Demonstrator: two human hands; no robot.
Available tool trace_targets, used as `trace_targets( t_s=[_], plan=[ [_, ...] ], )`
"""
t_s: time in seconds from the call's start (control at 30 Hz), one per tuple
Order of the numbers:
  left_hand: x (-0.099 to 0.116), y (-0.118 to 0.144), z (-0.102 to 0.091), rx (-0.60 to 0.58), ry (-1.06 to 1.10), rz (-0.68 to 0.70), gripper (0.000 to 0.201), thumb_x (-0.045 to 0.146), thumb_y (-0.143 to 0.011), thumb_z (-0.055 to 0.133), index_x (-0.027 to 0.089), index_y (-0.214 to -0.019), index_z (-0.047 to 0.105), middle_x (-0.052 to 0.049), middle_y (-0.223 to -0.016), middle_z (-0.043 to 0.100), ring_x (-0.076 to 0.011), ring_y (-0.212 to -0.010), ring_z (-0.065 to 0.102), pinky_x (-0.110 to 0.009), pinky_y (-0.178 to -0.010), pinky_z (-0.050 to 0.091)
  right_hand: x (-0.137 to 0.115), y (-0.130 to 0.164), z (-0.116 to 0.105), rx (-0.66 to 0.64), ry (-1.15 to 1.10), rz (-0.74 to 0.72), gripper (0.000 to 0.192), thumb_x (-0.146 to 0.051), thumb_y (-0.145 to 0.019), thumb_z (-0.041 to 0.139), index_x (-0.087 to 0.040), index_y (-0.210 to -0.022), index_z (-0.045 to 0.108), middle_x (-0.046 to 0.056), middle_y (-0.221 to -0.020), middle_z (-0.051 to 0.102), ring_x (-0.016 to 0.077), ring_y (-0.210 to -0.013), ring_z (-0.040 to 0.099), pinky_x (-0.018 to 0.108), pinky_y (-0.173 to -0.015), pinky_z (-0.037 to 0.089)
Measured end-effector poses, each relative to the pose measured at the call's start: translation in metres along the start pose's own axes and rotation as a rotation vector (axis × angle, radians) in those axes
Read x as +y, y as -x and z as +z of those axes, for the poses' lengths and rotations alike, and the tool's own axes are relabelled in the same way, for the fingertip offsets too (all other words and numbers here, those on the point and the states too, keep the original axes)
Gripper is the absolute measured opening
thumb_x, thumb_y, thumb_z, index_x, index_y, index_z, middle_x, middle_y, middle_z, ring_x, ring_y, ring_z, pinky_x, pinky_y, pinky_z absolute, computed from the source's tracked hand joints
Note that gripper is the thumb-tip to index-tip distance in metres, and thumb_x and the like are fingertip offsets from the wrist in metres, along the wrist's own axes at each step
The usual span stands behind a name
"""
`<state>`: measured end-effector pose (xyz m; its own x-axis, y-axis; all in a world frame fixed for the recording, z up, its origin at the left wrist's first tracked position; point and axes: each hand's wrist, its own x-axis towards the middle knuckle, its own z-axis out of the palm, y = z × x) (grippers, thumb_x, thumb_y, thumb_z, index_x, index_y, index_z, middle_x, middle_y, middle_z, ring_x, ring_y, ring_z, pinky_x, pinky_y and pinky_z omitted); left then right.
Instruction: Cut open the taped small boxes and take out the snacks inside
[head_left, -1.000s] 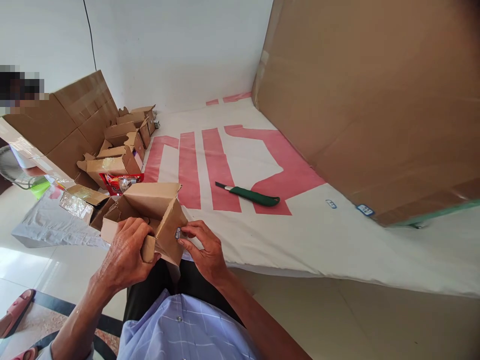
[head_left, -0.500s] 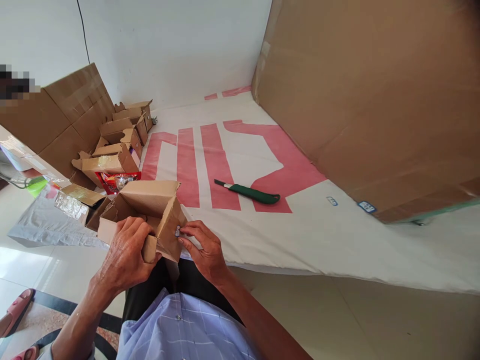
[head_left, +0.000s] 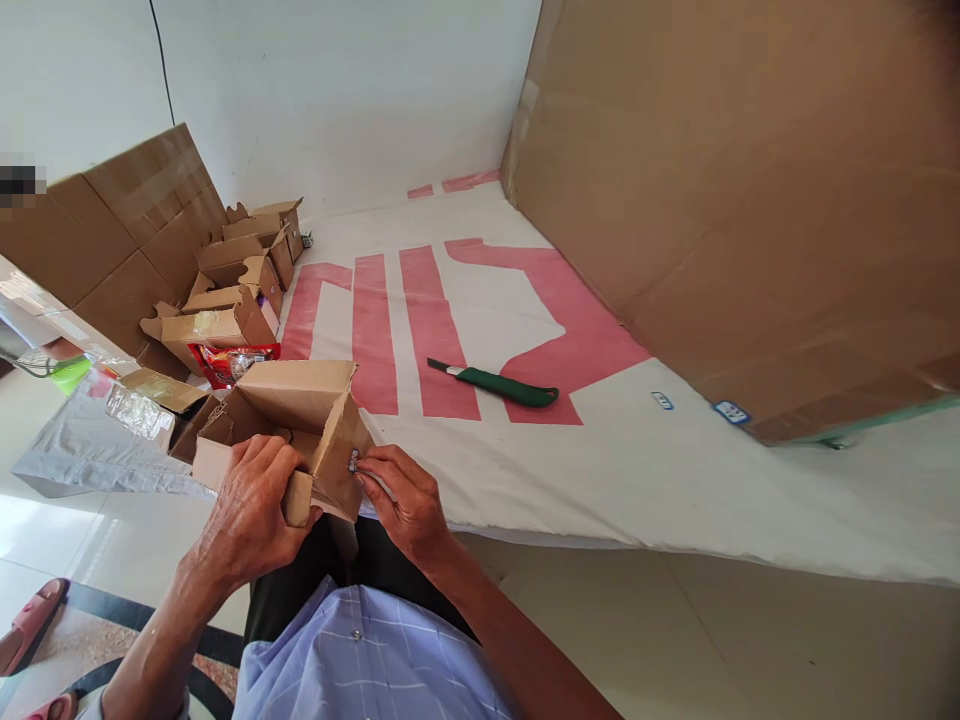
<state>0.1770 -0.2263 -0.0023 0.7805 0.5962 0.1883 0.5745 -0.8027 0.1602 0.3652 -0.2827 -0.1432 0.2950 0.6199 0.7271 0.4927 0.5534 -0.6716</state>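
Note:
A small open cardboard box (head_left: 296,400) sits in front of my lap, its flaps up. My left hand (head_left: 251,510) grips its near flap and corner. My right hand (head_left: 405,500) pinches a small silvery piece (head_left: 353,461) against the box's right side panel with thumb and forefinger. A green-handled utility knife (head_left: 499,383) lies on the white sheet beyond the box, out of both hands' reach.
A white sheet with red markings (head_left: 525,330) covers the floor. Several small open cartons (head_left: 225,300) and a red packet (head_left: 232,362) line the left. A large cardboard panel (head_left: 750,200) leans at right, another panel (head_left: 112,240) at left. Clear wrap (head_left: 139,412) and a grey bag (head_left: 90,450) lie nearby.
The hands have barely shifted; my right hand's fingers have curled in closer on the small piece at the box's side. The view has drifted slightly.

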Motion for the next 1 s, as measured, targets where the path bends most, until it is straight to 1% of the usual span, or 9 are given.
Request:
trace_targets(
  t_s=[0.23, 0.4, 0.53, 0.67, 0.83, 1.0],
  plan=[
    [0.0006, -0.0014, 0.0003, 0.001, -0.011, -0.010, 0.026, 0.029, -0.084, 0.074, 0.025, -0.091, 0.049, -0.005, -0.093, 0.063, -0.0285, -0.091, 0.060, -0.047, -0.085, 0.045, 0.0003, 0.0004, 0.0008, -0.014, 0.096, -0.049, 0.021, -0.015, -0.104, 0.057, -0.023, -0.106, 0.076, 0.009, -0.093, 0.075, 0.0213, -0.084, 0.073, 0.036, -0.074, 0.064],
    [0.0010, -0.0011, 0.0002, -0.007, -0.013, -0.009, 0.025, 0.028, -0.084, 0.073, 0.025, -0.091, 0.049, -0.006, -0.094, 0.063, -0.0289, -0.091, 0.059, -0.048, -0.085, 0.045, 0.0026, 0.0003, 0.0020, -0.002, 0.082, -0.087, 0.019, -0.013, -0.103, 0.058, -0.022, -0.108, 0.074, 0.010, -0.093, 0.075, 0.0213, -0.085, 0.073, 0.036, -0.074, 0.065],
    [0.0013, -0.0012, 0.0005, -0.002, -0.016, -0.010, 0.027, 0.027, -0.082, 0.074, 0.025, -0.091, 0.048, -0.005, -0.093, 0.063, -0.0284, -0.091, 0.059, -0.047, -0.084, 0.046, 0.0039, 0.0010, 0.0015, -0.033, 0.065, -0.057, 0.019, -0.015, -0.103, 0.059, -0.024, -0.109, 0.075, 0.009, -0.095, 0.076, 0.0226, -0.087, 0.074, 0.038, -0.077, 0.065],
    [0.0018, -0.0015, 0.0005, -0.003, -0.013, -0.014, 0.028, 0.025, -0.081, 0.074, 0.025, -0.091, 0.048, -0.005, -0.093, 0.062, -0.0283, -0.091, 0.059, -0.047, -0.084, 0.046, 0.0037, 0.0008, 0.0018, -0.028, 0.060, -0.051, 0.020, -0.014, -0.103, 0.057, -0.023, -0.107, 0.074, 0.010, -0.095, 0.075, 0.0228, -0.087, 0.073, 0.037, -0.077, 0.064],
    [0.0016, -0.0006, 0.0005, -0.010, -0.008, -0.015, 0.028, 0.026, -0.081, 0.075, 0.025, -0.092, 0.049, -0.005, -0.094, 0.064, -0.0293, -0.091, 0.060, -0.048, -0.085, 0.046, 0.0032, -0.0004, 0.0043, -0.021, 0.092, -0.071, 0.020, -0.012, -0.104, 0.054, -0.024, -0.104, 0.070, 0.009, -0.092, 0.073, 0.0216, -0.085, 0.072, 0.036, -0.074, 0.063],
    [0.0004, 0.0000, 0.0019, -0.009, -0.015, -0.015, 0.028, 0.026, -0.080, 0.075, 0.025, -0.092, 0.049, -0.005, -0.094, 0.064, -0.0301, -0.092, 0.061, -0.048, -0.086, 0.046, 0.0032, 0.0009, 0.0052, -0.004, 0.046, -0.043, 0.016, -0.013, -0.105, 0.052, -0.023, -0.102, 0.064, 0.006, -0.091, 0.069, 0.0191, -0.082, 0.068, 0.033, -0.074, 0.059]
  ],
)
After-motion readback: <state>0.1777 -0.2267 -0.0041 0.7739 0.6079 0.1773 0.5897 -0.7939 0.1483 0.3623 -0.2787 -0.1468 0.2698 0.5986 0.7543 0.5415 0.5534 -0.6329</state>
